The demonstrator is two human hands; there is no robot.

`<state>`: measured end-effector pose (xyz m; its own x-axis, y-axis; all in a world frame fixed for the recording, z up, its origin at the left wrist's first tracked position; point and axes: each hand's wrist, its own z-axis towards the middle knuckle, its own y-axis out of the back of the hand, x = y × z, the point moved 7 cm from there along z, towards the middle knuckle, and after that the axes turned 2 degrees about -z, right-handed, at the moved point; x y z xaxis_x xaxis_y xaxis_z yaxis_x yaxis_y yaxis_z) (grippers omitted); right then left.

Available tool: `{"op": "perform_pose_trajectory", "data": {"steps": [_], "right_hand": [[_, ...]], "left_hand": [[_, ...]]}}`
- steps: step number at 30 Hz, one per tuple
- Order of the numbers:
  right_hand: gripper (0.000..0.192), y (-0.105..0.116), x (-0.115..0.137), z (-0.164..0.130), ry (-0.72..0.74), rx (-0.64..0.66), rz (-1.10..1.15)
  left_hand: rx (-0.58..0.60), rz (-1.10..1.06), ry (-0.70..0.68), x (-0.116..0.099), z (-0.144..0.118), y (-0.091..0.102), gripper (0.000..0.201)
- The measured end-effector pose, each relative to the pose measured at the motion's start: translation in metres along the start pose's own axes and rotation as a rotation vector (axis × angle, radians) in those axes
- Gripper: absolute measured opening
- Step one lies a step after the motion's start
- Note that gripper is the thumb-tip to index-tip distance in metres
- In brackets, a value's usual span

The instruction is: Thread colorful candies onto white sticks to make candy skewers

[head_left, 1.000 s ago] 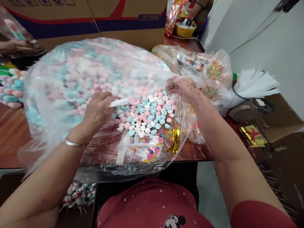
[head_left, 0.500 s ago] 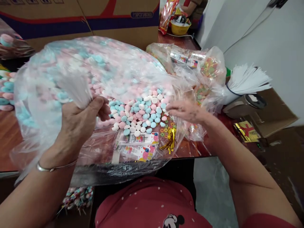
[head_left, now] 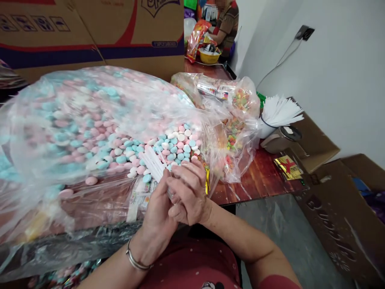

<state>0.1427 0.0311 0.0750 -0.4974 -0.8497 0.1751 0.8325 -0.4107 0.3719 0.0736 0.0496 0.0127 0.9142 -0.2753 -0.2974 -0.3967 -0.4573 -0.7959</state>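
Observation:
My left hand [head_left: 159, 218] grips a bundle of narrow, translucent white plastic strips [head_left: 152, 163], fanned out past the thumb. Against it, my right hand [head_left: 191, 196] is closed over the bundle's lower end, its fingers curled and partly hiding what they hold. Just beyond my hands lie loose pink, blue and white candies [head_left: 177, 147]. They spill from a large clear plastic bag [head_left: 75, 108] full of the same candies. Printed labels [head_left: 141, 196] lie under clear plastic beside my left wrist. Gold twist ties [head_left: 207, 181] show beyond my right hand.
A big cardboard box [head_left: 126, 36] stands behind the candy bag. To the right are bags of colourful ring candies [head_left: 240, 98], a cup of white sticks [head_left: 266, 129], a lidded mug [head_left: 275, 142] and open cartons [head_left: 327, 216]. Another person [head_left: 225, 30] is at the far table end.
My hands, apart before, have come together in front of my body. The left brought the strips right and lower; the right moved left and closed on them. The view has swung right.

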Motion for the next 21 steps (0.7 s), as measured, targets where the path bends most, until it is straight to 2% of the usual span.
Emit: {"op": "perform_pose_trajectory", "data": {"steps": [2,4,6,10,11,13,15,18,21], "right_hand": [[0.049,-0.004,-0.004,-0.003,-0.042,0.040,0.025],[0.050,-0.005,-0.004,-0.008,-0.051,0.110,0.116],[0.047,-0.006,-0.009,-0.013,-0.154,0.189,0.251],[0.025,-0.024,-0.035,-0.036,-0.689,0.422,0.473],[0.022,-0.031,-0.039,-0.044,-0.822,0.492,0.541],[0.021,-0.042,-0.040,-0.058,-1.002,0.577,0.650],[0.022,-0.045,-0.041,-0.061,-1.018,0.555,0.639],[0.024,-0.043,-0.037,-0.054,-0.854,0.477,0.482],[0.027,-0.043,-0.036,-0.050,-0.760,0.498,0.420]], "left_hand": [[-0.086,0.028,-0.072,0.003,-0.001,0.011,0.025],[-0.141,0.099,-0.161,-0.001,-0.002,0.026,0.025],[-0.073,0.217,-0.147,-0.001,-0.003,0.037,0.037],[0.118,0.477,0.142,0.023,-0.009,0.059,0.051],[0.138,0.525,0.182,0.027,-0.010,0.065,0.052],[0.149,0.590,0.161,0.030,-0.011,0.073,0.052],[0.111,0.620,0.028,0.024,-0.009,0.079,0.050],[0.044,0.647,-0.167,0.012,-0.007,0.085,0.047],[0.045,0.663,-0.191,0.009,-0.007,0.085,0.046]]}}
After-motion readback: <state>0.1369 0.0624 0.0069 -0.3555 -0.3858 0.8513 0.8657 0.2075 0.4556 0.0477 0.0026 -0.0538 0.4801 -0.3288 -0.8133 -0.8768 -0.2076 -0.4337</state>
